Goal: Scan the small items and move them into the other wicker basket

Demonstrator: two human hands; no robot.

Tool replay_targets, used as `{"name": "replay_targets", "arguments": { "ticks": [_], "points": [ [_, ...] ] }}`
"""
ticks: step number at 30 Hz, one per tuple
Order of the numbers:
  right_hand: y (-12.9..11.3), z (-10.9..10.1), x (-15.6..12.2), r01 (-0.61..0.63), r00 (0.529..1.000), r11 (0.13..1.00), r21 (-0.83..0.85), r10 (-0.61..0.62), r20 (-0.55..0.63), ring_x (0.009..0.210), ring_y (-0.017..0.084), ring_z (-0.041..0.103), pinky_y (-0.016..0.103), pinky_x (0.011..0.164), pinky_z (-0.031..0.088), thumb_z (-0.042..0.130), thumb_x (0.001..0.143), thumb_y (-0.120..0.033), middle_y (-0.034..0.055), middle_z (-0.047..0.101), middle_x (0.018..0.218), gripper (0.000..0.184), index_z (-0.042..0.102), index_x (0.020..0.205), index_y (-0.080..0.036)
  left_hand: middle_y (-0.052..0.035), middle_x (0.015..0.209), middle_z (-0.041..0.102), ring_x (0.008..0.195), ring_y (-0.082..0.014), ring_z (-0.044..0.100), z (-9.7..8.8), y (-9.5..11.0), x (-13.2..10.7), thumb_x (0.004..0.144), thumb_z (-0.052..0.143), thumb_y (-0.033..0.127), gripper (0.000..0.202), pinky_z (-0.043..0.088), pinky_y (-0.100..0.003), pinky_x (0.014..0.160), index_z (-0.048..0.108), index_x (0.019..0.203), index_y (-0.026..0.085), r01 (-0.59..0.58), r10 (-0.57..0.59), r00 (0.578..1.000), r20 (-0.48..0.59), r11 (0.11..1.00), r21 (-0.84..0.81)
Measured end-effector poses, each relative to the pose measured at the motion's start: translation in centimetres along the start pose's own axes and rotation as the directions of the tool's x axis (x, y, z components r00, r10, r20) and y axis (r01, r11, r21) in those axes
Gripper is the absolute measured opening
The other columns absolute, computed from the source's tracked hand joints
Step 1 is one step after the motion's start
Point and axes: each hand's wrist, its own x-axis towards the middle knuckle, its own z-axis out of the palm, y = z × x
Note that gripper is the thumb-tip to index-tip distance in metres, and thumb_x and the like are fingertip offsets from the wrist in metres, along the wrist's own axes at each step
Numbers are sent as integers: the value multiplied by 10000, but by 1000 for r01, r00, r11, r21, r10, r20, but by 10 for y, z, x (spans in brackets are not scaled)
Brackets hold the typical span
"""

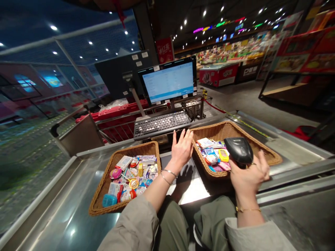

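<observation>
My right hand (pixel 247 174) is wrapped round a black handheld barcode scanner (pixel 238 150), held over the right wicker basket (pixel 264 150). Small packaged goods, among them a yellow pack (pixel 223 154) and a white box (pixel 205 142), lie in that basket. With its fingers stretched out, my left hand (pixel 181 148) is at the basket's left rim; whether it touches the rim I cannot tell. To the left stands a second wicker basket (pixel 98 197), full of small colourful packets, with a blue case (pixel 109 200) and a white box (pixel 124 162) among them.
A black keyboard (pixel 162 124) and a lit monitor (pixel 169 82) stand behind the baskets on the metal counter (pixel 60 205). Behind them are a shopping cart (pixel 115 127) and a second screen's dark back (pixel 117 75). A red freezer chest (pixel 218 75) stands farther off.
</observation>
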Motion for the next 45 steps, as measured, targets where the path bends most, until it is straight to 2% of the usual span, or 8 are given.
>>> {"name": "replay_targets", "arguments": {
  "ticks": [6,13,15,20,30,36,40,45],
  "points": [
    [-6,3,-5,38,999,999,-7,-38,16,1370,426,510,666,1164,278,770,736,-517,202,709,1214,479,719,1041,-152,-125,1613,447,1559,-300,309,-7,-7,-19,1043,438,336,551,117,-645,1301,435,1555,133,47,-47,999,9,999,12],
    [-18,10,-15,58,995,998,-10,-57,80,1378,460,506,658,1146,309,814,711,-483,280,604,1404,537,722,1102,-127,-114,1631,422,1570,-293,283,-17,-23,-46,1030,465,345,575,136,-637,1301,418,1567,143,105,-107,994,33,994,39],
    [-25,13,-18,76,992,997,7,-77,96,1382,453,498,651,1147,305,791,727,-505,281,605,1400,543,716,1102,-118,-114,1630,425,1569,-296,285,-19,-31,-55,1030,467,352,574,143,-640,1298,422,1565,147,133,-135,990,31,990,48],
    [-41,19,-28,175,975,983,54,-181,132,1378,437,504,651,1156,298,760,763,-495,248,688,1249,487,707,1079,-128,-121,1621,440,1559,-309,309,-25,-58,-79,1023,486,346,576,162,-645,1289,428,1557,138,197,-200,979,34,977,77],
    [-75,36,-44,298,919,943,151,-326,221,1391,420,504,683,1157,299,743,809,-445,181,726,1193,438,699,1119,-138,-162,1582,489,1521,-344,380,-50,-122,-128,974,529,291,579,177,-663,1269,473,1527,129,350,-366,928,68,921,171],
    [-89,49,-50,338,887,923,182,-377,265,1404,411,497,677,1162,286,716,819,-401,182,724,1212,423,689,1157,-147,-176,1570,501,1503,-355,408,-54,-159,-156,948,507,262,580,196,-666,1257,494,1511,120,416,-444,892,82,879,233],
    [-93,57,-57,329,872,924,194,-376,313,1420,393,477,650,1171,282,709,807,-383,180,708,1246,416,692,1154,-154,-193,1568,498,1502,-345,411,-50,-170,-160,939,506,253,574,201,-646,1262,510,1490,93,412,-455,882,122,870,271],
    [-91,61,-65,351,851,911,214,-406,333,1407,393,487,671,1156,299,695,808,-382,167,700,1261,402,678,1150,-171,-221,1560,501,1497,-325,422,-34,-171,-146,914,543,228,587,265,-547,1265,512,1463,23,320,-391,877,279,909,266]
  ]
}}
